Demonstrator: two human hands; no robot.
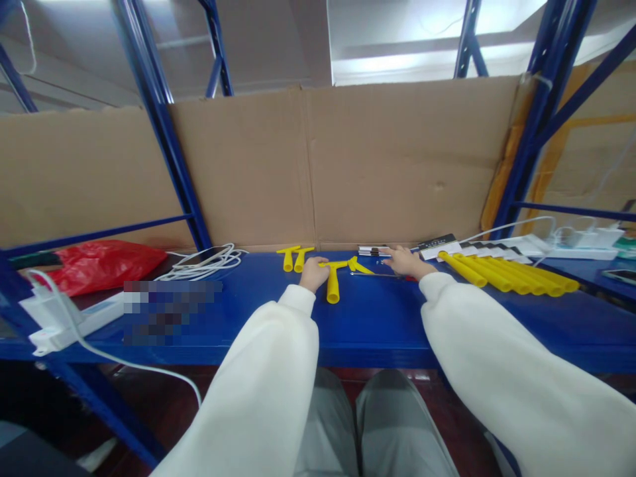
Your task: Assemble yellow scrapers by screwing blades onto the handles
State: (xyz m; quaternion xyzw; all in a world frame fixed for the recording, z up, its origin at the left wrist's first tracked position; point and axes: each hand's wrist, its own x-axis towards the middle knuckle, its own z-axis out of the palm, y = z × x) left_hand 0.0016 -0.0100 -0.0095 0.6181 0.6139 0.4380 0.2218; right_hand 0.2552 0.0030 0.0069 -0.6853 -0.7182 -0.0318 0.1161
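Observation:
My left hand (314,273) is closed on one end of the crossbar of a yellow T-shaped piece (332,286). Its hollow round stem points toward me. My right hand (406,260) reaches over the table with its fingers apart, close to some small bits too tiny to name. A thin screwdriver (380,274) with a red handle lies just below that hand. Between my hands rest small flat yellow parts (362,266). Two more yellow T-shaped pieces (299,260) sit beyond my left hand. A small stack of white and dark strips (373,251) lies by my right fingertips.
Several yellow tubes (507,273) lie in a row on the right, near a black-and-white box (438,245). A red plastic bag (106,266), coiled white cable (211,262) and power strip (84,323) occupy the left. Cardboard (397,165) walls off the blue table's (377,324) back.

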